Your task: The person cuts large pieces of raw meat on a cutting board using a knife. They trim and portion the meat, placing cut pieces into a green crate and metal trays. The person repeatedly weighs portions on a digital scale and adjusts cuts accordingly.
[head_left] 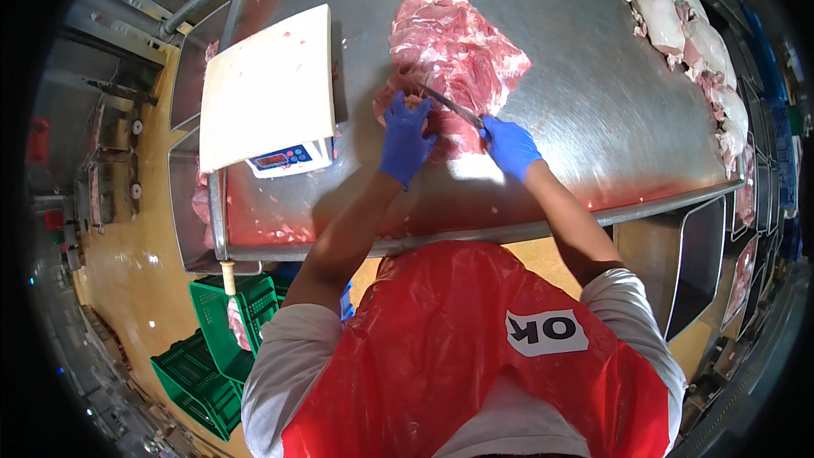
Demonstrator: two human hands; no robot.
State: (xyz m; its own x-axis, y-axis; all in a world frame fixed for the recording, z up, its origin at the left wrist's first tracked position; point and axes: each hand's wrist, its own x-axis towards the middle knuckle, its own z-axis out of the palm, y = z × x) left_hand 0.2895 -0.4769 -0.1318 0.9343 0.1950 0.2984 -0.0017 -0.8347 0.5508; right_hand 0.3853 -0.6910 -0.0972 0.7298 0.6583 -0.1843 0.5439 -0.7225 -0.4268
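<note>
A large slab of raw pink meat [454,47] lies on the steel table [564,136] in front of me. My left hand [407,140], in a blue glove, presses on the meat's lower left part with curled fingers gripping it. My right hand [509,142], also blue-gloved, is closed on a knife [454,104] whose blade points up and left into the meat, close beside my left fingertips; the blade's tip is hard to make out.
A scale [288,161] with a white board [267,85] stands at left. Pale meat pieces [661,21] line the table's right edge. Metal bins [691,263] hold the right side; green crates [199,382] sit low at left. A pale handle [228,276] projects beside the table's near-left corner.
</note>
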